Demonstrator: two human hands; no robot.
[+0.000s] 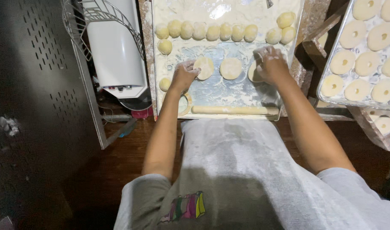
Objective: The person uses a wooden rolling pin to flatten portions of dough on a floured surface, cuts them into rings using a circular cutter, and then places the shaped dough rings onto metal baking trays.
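Fingers of our left hand (184, 73) curl loosely on the edge of one flattened dough disc (204, 67), while our right hand (271, 64) cups over another disc (254, 72), mostly hidden, so its shape is hard to judge. Between them lies a third disc (230, 68), all three flat in a row running left to right across the floured board (216, 91). Beyond sit about thirteen dough balls (212, 31); the rolling pin (235, 110) lies crosswise nearest us, with a ring cutter (185, 104) beside it, and a tray (327, 91) of ring-shaped pieces stands to the right.
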